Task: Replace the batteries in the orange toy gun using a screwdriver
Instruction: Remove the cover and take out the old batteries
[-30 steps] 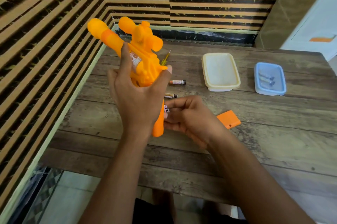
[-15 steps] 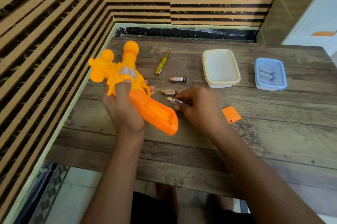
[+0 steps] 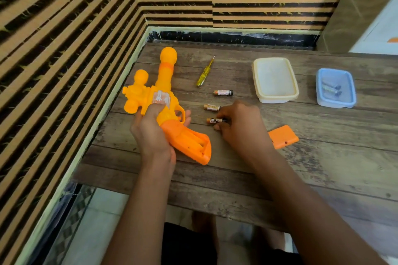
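The wooden plank table (image 3: 323,167) is worn and stained, pushed into a corner of brown and black striped wall (image 3: 64,27), with pale floor tiles (image 3: 97,221) below its near edge. Close to the left edge, the left hand (image 3: 150,131) has its grip clamped round the body of the orange toy gun (image 3: 163,92), barrel toward the far edge and the open handle compartment facing up. The right hand (image 3: 241,126) has its grip pinched on one end of a battery (image 3: 215,120) at mid-table. A second battery (image 3: 212,107) and a third battery (image 3: 223,92) lie just beyond, and the yellow screwdriver (image 3: 204,73) farther back. The orange cover (image 3: 284,136) lies beside the right wrist. Toward the far right corner sit a cream container (image 3: 275,97) and a blue container (image 3: 318,92) holding small blurred pieces.
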